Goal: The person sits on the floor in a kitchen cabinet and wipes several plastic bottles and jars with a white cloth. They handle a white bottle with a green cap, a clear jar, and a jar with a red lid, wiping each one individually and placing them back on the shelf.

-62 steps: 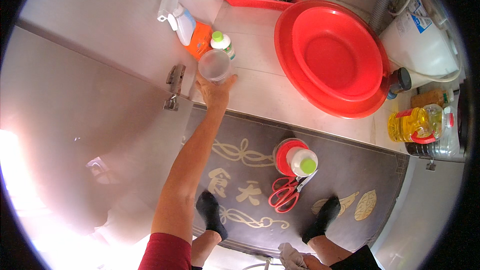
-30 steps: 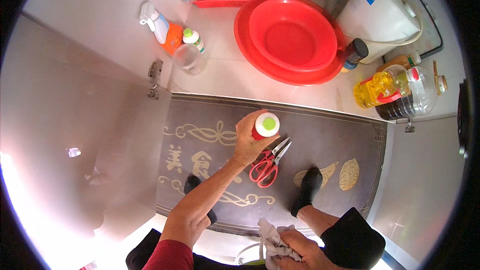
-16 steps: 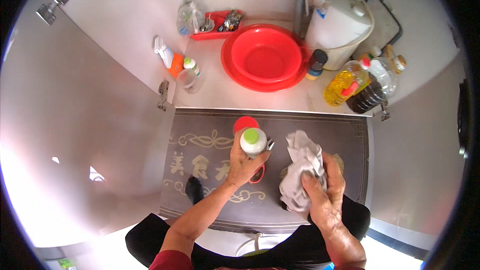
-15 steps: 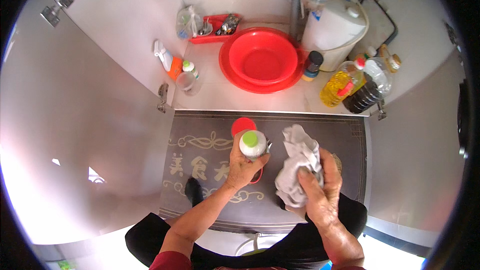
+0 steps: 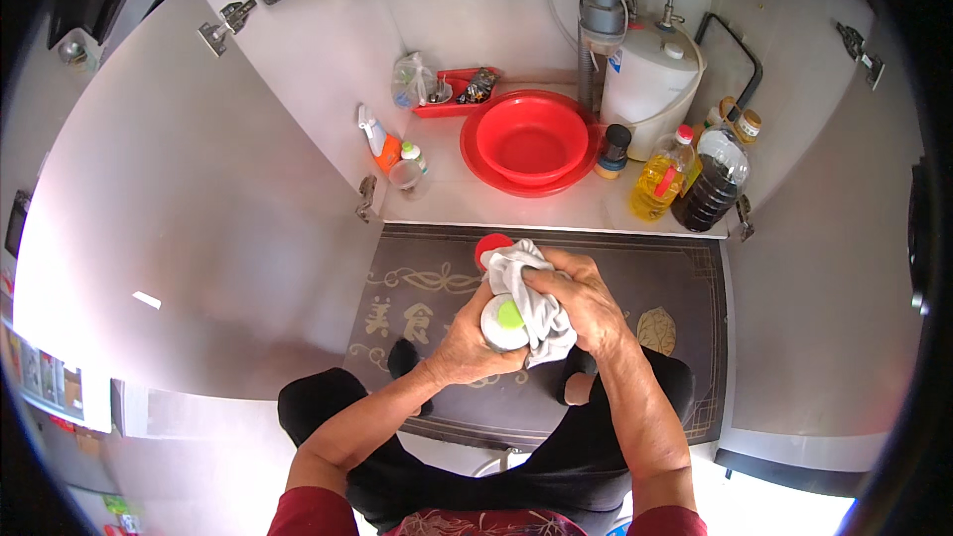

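Observation:
A white bottle with a light green cap (image 5: pixel 510 314) is gripped in my left hand (image 5: pixel 465 345), fingers wrapped round its side. My right hand (image 5: pixel 586 306) is closed on a crumpled white cloth (image 5: pixel 544 310), which lies against the bottle and partly over its cap. Both hands are close together above the dark mat. A red round thing (image 5: pixel 492 245) shows just beyond the cloth, its lower part hidden; I cannot tell what it is.
Inside the open cabinet stand red basins (image 5: pixel 531 144), a red tray (image 5: pixel 452 107), an orange-and-white spray bottle (image 5: pixel 379 141), a clear cup (image 5: pixel 405 176), a dark-lidded jar (image 5: pixel 614 146), an oil bottle (image 5: pixel 659 184), a dark-liquid bottle (image 5: pixel 710 189) and a white tank (image 5: pixel 650 79). Cabinet doors (image 5: pixel 199 218) flank me.
My right hand has brought the cloth leftward onto the bottle. The bottle, still in my left hand, has tilted and moved slightly down. The view has shifted, showing more of the cabinet's top.

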The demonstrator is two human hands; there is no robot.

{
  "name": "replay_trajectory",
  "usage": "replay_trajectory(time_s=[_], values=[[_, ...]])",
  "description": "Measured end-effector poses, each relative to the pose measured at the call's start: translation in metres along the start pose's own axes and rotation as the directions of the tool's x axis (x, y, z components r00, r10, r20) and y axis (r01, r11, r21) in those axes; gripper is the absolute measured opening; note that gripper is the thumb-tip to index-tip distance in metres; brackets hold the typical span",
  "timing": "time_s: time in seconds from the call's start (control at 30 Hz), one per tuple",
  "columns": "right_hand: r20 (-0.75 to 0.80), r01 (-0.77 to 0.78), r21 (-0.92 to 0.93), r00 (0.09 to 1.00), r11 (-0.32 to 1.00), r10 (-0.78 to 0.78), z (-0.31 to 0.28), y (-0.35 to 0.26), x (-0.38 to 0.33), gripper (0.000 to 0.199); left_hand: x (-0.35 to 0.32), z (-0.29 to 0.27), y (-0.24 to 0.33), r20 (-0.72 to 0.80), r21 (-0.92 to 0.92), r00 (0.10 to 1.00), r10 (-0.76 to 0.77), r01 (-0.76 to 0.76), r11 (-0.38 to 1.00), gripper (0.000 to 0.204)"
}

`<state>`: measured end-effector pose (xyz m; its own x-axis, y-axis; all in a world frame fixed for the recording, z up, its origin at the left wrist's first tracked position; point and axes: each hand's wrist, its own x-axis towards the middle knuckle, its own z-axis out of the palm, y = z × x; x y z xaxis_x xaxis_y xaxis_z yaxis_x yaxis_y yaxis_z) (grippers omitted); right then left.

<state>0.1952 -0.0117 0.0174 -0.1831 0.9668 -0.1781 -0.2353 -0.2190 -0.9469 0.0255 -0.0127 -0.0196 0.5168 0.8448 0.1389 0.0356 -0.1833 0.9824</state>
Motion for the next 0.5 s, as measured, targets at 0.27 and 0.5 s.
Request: replay_trajectory(time_s=[0.27, 0.5], values=[[-0.198, 0.186, -0.479, 0.929, 0.858, -0.312, -0.007, 0.027, 0.017, 0.027, -0.020, -0.030, 0.013, -0.023, 0.028, 0.999, -0.029, 0.029, 0.999, 0.047], [-0.301, 0.370, -0.271, 0.845, 0.889, -0.443, 0.003, 0.030, 0.012, 0.023, -0.021, -0.030, 0.014, -0.050, -0.089, 0.985, -0.165, 0.161, 0.983, 0.047]])
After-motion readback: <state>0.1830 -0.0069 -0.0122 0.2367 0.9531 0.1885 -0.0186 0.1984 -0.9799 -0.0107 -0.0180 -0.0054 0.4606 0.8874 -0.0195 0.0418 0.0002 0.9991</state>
